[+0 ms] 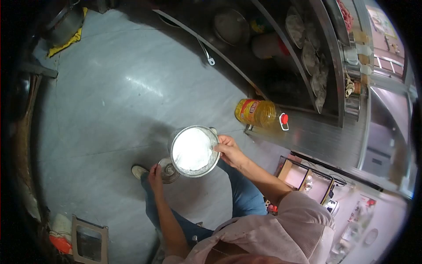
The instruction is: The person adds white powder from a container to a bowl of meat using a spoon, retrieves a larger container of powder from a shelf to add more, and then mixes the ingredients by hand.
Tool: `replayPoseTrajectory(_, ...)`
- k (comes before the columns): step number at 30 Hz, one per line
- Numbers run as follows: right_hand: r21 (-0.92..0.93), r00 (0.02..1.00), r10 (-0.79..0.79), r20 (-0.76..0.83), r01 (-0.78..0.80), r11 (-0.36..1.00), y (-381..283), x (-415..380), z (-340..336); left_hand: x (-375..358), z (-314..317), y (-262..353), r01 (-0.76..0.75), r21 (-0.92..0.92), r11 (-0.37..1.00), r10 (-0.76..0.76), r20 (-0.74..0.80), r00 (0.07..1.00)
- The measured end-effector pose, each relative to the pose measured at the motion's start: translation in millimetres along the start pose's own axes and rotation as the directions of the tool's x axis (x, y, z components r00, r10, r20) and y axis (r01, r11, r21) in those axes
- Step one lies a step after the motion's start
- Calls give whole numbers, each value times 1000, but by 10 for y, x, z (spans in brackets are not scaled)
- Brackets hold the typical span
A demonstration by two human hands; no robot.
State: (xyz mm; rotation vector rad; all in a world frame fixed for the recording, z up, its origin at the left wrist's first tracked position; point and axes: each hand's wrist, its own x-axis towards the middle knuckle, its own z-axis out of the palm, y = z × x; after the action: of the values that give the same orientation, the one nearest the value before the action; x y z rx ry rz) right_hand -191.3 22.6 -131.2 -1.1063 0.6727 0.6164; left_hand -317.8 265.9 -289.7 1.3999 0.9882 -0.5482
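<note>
My right hand [229,150] grips the rim of a round metal pot [175,135], with the fingers closed on its right side. Inside the pot lies a bright white, powdery mass [192,150], and white smears line the inner wall. My left hand [154,177] holds a round metal lid [169,171] by its edge, low and to the left of the pot. Part of the lid is hidden behind the pot. Both things are held over the floor in front of my legs.
A bottle of yellow oil [259,113] with a red cap stands beside metal shelving [299,66] on the right, which holds bowls and containers. A compartmented box [303,176] is at lower right. At lower left is a small framed stool [90,240]; a metal pot [63,28] is at upper left.
</note>
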Motion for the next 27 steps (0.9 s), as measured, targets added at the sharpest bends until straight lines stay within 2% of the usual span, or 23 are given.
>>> replayPoseTrajectory(2, 23, 1000, -2, -7, 2, 1000, 11, 3, -53, 49, 80, -123, -47, -100, 994, 52, 48, 997)
replayPoseTrajectory(5, -1, 1000, -24, -3, 24, 1000, 41, 0, -128, 15, 166, -33, -37, -124, 992, 46, 68, 997)
replayPoseTrajectory(18, 32, 1000, -19, 7, 18, 999, 27, -82, -321, -5, 312, -37, -47, -66, 997, 50, 45, 998)
replayPoseTrajectory(20, 18, 1000, -9, -1, 9, 1000, 23, -95, -314, -7, 283, -50, -11, -37, 999, 15, 104, 994)
replayPoseTrajectory(23, 33, 1000, -12, -11, 13, 999, 54, -107, -336, 91, 266, -277, -23, -111, 994, 37, 119, 992)
replayPoseTrajectory(27, 25, 1000, -6, 11, 5, 1000, 67, -131, -345, 45, 290, -208, 3, -112, 994, 11, 123, 992)
